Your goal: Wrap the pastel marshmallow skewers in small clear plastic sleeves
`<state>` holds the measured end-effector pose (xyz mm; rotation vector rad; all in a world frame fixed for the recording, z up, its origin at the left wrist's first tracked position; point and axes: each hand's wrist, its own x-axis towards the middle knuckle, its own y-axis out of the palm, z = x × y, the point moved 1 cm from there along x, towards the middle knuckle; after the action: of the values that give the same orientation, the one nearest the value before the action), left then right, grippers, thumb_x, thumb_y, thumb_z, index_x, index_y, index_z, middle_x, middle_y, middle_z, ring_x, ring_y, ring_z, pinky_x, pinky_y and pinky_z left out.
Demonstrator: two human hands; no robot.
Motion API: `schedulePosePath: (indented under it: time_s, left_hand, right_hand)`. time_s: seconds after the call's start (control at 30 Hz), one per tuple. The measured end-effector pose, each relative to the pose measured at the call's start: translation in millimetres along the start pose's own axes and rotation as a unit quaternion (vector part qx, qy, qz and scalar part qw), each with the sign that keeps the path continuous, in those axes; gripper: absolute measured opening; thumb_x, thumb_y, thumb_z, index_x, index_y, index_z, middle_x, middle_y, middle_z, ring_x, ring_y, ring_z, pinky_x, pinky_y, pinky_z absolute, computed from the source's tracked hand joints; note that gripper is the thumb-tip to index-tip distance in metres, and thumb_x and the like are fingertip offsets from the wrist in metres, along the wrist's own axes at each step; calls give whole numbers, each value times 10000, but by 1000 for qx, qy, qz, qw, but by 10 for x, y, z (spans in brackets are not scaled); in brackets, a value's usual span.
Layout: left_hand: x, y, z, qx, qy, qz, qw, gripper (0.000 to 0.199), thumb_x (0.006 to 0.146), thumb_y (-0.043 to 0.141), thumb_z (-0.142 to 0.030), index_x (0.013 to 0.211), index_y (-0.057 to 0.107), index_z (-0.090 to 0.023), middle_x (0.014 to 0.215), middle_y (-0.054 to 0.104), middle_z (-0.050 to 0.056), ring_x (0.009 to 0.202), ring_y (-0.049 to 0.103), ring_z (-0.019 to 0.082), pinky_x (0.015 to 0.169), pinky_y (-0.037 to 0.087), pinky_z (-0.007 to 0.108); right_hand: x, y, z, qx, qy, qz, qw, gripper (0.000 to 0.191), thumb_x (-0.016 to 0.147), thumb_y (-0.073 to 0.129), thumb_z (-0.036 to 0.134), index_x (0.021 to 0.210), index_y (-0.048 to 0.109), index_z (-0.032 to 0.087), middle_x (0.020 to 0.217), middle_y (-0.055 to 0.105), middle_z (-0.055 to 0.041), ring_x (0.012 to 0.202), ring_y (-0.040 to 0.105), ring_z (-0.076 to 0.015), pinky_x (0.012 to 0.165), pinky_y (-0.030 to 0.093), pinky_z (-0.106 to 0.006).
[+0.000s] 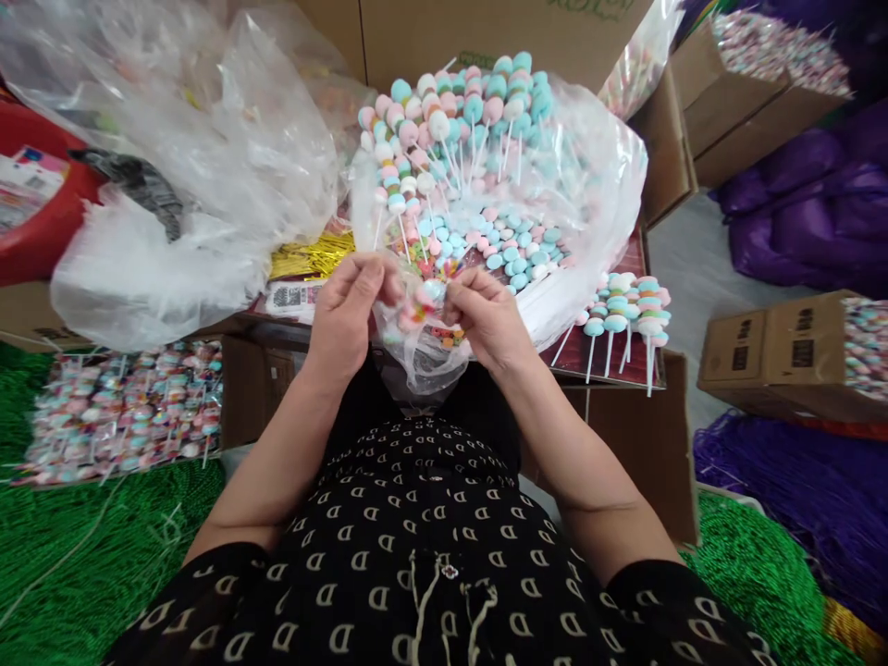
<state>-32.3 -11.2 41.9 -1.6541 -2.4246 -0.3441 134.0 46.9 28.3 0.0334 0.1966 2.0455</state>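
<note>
Clear-wrapped candy, pink & blue, is held btwn the hands, its twisted side pinched by thumb + fingertips of R hand. L hand is drawn in narrow just beside it; whether film is gripped there can't be told (blurred). Beyond both hands, marshmallow sticks are heaped w/ loose candies nearer, in a plastic bag. Gold ties are laid just L of L hand. More stick candies are set R of R hand, on bench edge.
</note>
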Motion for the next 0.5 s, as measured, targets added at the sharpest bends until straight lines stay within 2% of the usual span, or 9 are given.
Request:
schedulePosePath:
  time_s: [0.03, 0.1, 0.17, 0.2, 0.3, 0.37, 0.43, 0.5]
  left_hand:
    - [-31, -1, -49, -48, -36, 16, 998, 342, 968, 643, -561, 911, 713, -230, 729, 668, 16, 694, 653, 148, 656, 524, 291]
    - [-106, 26, -92, -73, -125, 103, 984, 548, 977, 550, -667, 729, 679, -196, 507, 531, -5, 476, 543, 122, 490, 424, 269]
    - [-154, 77, -62, -60, -211, 169, 961, 642, 941, 509, -761, 730, 695, -184, 469, 518, 2, 412, 508, 124, 421, 373, 273]
    - [-150, 104, -34, -62, -243, 175, 952, 669, 924, 490, -797, 768, 709, -184, 487, 540, 10, 408, 510, 130, 401, 361, 276]
    - [-37, 150, 8, -110, -269, 109, 951, 706, 932, 401, -831, 876, 720, -203, 548, 552, 10, 422, 481, 120, 379, 337, 268]
    - [52, 127, -29, -135, -256, 65, 955, 694, 968, 355, -800, 886, 722, -217, 505, 440, -19, 395, 365, 99, 373, 289, 265]
    - [74, 72, -91, -136, -249, 69, 956, 676, 991, 349, -764, 840, 724, -223, 468, 314, -44, 373, 234, 86, 369, 226, 269]
    - [15, 9, -132, -101, -237, 78, 963, 658, 973, 424, -756, 762, 728, -212, 451, 313, -43, 363, 193, 76, 365, 192, 267]
  right_hand:
    - [25, -37, 39, -13, -32, -26, 999, 308, 860, 737, 487, 789, 561, 245, 640, 522, 57, 556, 490, -95, 537, 441, -259]
    - [42, -80, 134, -48, -107, -79, 990, 255, 906, 696, 453, 811, 575, 250, 671, 528, 47, 585, 501, -102, 575, 458, -272]
    - [-9, -64, 227, -95, -169, -109, 975, 177, 935, 660, 403, 855, 606, 255, 736, 569, 30, 636, 532, -114, 619, 478, -289]
    - [-56, -36, 259, -123, -191, -108, 968, 137, 941, 643, 372, 871, 619, 257, 768, 592, 21, 663, 549, -122, 642, 486, -298]
    - [-219, 71, 259, -210, -223, -48, 951, 48, 910, 620, 263, 871, 644, 250, 803, 642, 11, 704, 572, -134, 679, 494, -310]
    - [-280, 102, 188, -254, -223, -2, 941, 59, 874, 607, 212, 842, 649, 238, 762, 647, 18, 671, 553, -129, 656, 478, -298]
    - [-273, 75, 109, -279, -221, 7, 935, 79, 861, 589, 195, 821, 649, 229, 722, 639, 25, 632, 525, -121, 624, 458, -284]
    - [-220, 11, 70, -293, -235, -19, 927, 98, 857, 570, 182, 808, 643, 225, 706, 632, 27, 615, 516, -117, 611, 447, -276]
